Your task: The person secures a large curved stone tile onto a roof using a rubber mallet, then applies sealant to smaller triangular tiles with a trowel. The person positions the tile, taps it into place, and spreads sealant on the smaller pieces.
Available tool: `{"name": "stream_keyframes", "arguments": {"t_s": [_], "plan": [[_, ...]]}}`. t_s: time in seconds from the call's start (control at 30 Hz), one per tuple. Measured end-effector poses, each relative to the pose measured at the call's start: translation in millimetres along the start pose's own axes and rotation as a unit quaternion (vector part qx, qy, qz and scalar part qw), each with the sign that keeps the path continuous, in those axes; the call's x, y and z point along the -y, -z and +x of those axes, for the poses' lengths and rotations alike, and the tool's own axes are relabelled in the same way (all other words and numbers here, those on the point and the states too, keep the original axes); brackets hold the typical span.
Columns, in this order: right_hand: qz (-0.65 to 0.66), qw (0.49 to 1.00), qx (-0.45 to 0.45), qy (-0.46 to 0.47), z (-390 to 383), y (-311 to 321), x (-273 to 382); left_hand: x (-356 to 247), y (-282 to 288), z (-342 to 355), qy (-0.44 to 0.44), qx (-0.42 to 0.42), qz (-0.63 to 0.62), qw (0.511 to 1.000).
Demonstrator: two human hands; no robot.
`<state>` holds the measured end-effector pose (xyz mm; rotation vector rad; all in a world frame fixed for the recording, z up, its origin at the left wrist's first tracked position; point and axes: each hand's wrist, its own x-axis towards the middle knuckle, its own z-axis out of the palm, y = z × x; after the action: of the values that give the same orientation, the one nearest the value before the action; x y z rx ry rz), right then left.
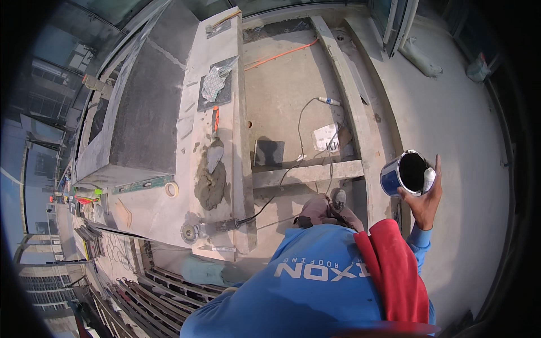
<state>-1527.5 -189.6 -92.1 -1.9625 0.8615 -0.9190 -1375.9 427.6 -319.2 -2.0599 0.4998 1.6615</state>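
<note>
My right hand (424, 204) is out to the right side with its fingers wrapped round a blue tin (390, 176). The tin's open mouth faces up and looks dark inside. A white rounded thing (429, 179) shows at the rim by my fingers; I cannot make out its kind. My left hand is out of view. On the pale ledge ahead to the left, a trowel (214, 155) with an orange handle rests on a heap of grey mortar (210, 188). An angle grinder (211, 228) lies at the ledge's near end.
A crumpled cloth (214, 83) lies on a dark tile. Left of the mortar are a tape roll (171, 189) and a green spirit level (143, 185). A black cable (282, 179) crosses the recess to a plug (329, 101). An orange hose (282, 54) lies farther off.
</note>
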Motion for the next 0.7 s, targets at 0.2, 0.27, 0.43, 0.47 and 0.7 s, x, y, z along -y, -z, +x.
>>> {"name": "stream_keyframes", "arguments": {"t_s": [0.2,0.27,0.43,0.47,0.7], "plan": [[0.013,0.994,0.088,0.061,147.9,-36.8,-4.5,-86.5,87.8,2.4,0.0,-0.01,-0.06,0.998],[0.022,0.993,0.101,0.061,187.5,-55.8,-7.3,-105.8,120.9,9.0,0.0,-0.012,-0.079,0.997],[0.101,0.983,0.146,0.051,281.9,-127.1,-27.2,-134.6,217.9,34.3,0.007,-0.022,-0.129,0.991],[0.091,0.982,0.155,0.051,304.0,-147.7,-32.9,-137.7,240.6,43.3,0.009,-0.022,-0.138,0.99],[0.1,0.956,0.263,0.086,502.4,-357.1,-41.9,-139.1,437.5,115.8,0.021,-0.003,-0.22,0.975]]}}
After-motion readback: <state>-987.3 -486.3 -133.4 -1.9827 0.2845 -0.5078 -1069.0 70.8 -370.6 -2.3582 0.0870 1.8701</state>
